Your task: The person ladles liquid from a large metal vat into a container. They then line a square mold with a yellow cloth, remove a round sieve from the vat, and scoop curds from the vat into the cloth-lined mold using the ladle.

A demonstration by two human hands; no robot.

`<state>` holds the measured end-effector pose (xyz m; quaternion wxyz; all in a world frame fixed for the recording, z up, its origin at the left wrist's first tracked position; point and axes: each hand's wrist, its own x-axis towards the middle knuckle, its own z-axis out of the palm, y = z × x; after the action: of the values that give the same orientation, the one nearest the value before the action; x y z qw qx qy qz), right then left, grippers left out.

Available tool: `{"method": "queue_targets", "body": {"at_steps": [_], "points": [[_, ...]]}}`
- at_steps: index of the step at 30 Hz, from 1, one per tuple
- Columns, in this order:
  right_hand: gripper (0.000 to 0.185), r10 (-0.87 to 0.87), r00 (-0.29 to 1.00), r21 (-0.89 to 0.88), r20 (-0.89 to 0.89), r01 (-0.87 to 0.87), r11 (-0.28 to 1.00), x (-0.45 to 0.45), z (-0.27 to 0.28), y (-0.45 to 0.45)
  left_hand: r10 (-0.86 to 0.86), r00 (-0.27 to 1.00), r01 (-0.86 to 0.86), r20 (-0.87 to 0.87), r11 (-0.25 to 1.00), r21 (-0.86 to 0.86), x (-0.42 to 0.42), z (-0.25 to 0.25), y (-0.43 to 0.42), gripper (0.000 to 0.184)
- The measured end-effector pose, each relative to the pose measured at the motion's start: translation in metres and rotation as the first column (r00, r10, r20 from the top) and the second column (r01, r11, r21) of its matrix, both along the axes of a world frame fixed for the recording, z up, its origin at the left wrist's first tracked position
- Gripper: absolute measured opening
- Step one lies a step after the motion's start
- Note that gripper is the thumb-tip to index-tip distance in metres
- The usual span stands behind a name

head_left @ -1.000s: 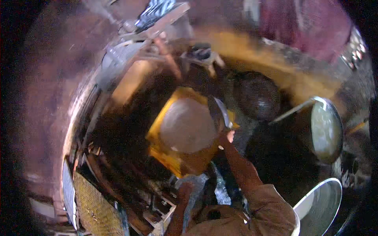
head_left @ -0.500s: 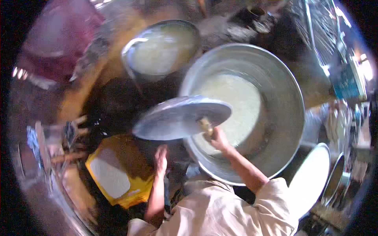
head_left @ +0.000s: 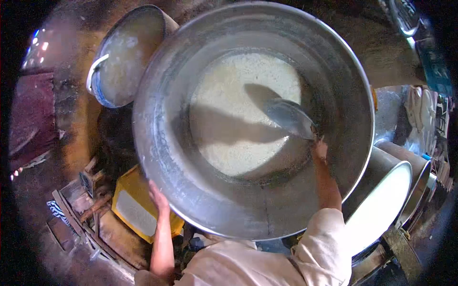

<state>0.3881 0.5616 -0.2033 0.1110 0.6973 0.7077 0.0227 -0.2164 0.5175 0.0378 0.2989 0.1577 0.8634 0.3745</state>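
Note:
A large metal pot [head_left: 214, 207] fills the middle of the view, with pale, whitish liquid [head_left: 234, 157] in its bottom. Inside it, my right hand [head_left: 318, 148] grips the handle end of a metal scoop [head_left: 289, 117], whose bowl is low over the liquid or touching it; I cannot tell which. Shadows of the scoop and arm fall across the liquid. At the pot's lower left rim is my left hand [head_left: 159, 196], its fingers extended along the outside edge. Just left of that hand stands a yellow container [head_left: 125, 183] with a pale surface inside.
A smaller vessel [head_left: 125, 59] of cloudy liquid stands at the upper left. To the right, a container with white contents [head_left: 381, 205] sits beside another metal vessel [head_left: 417, 195]. Wooden pieces [head_left: 98, 205] lie at the lower left, and dark red cloth [head_left: 33, 112] hangs farther left.
The view has swung right and closer over the large pot. The scoop has moved from above the pot's left edge down inside it. My left hand has come to the rim.

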Motion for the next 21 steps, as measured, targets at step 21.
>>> {"method": "queue_targets", "body": {"at_steps": [21], "points": [[0.059, 0.192, 0.783, -0.771, -0.591, -0.619, 0.15, -0.075, -0.114, -0.077, 0.012, 0.996, -0.018, -0.085, 0.997, -0.069, 0.001, -0.005, -0.001, 0.059]]}}
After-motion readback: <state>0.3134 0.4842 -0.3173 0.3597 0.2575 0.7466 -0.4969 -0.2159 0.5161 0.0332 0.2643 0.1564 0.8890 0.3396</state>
